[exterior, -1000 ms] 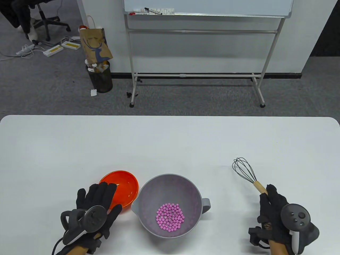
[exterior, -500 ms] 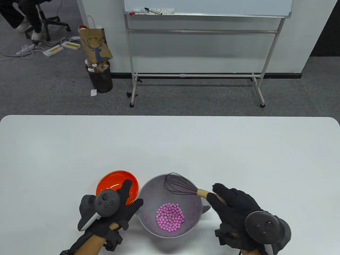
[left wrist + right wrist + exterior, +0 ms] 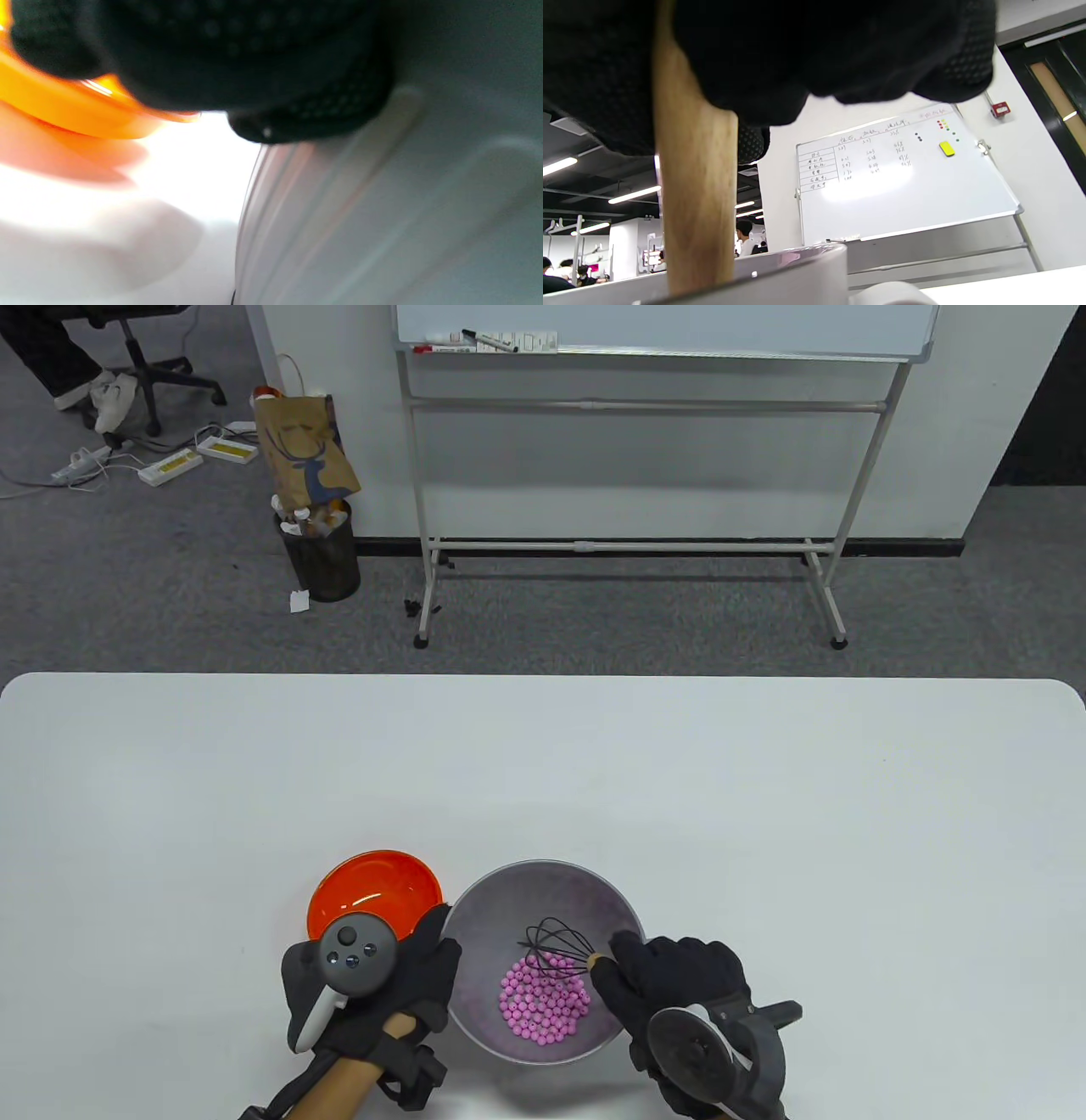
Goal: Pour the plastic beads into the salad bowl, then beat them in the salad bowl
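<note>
Pour looks done from where I'm sitting: the pink plastic beads (image 3: 544,1004) are heaped in the bottom of the grey salad bowl (image 3: 484,908), toward its near side, and the orange bowl (image 3: 373,891) just beside it on the left sits upright and looks empty. So what's left, I'd say, is the beating itself.

My right hand (image 3: 679,980) has its fingers curled round the wooden handle of the whisk (image 3: 556,952); the right wrist view shows that handle (image 3: 695,203) running down past the glove and over the bowl's rim (image 3: 780,262). The black wire head is down inside the bowl, at the far edge of the bead pile. Whether the wires are actually in among the beads or just above them, I can't tell from the table view.

My left hand (image 3: 399,984) is up against the bowl's left wall, steadying it. The left wrist view shows glove (image 3: 263,72) pressed on the grey side (image 3: 382,212), but it's too close and blurred for me to say whether the fingers curl over the rim or lie flat.

I judge this as the very start of the stirring: the bead pile looks compact, not scattered up the walls.
</note>
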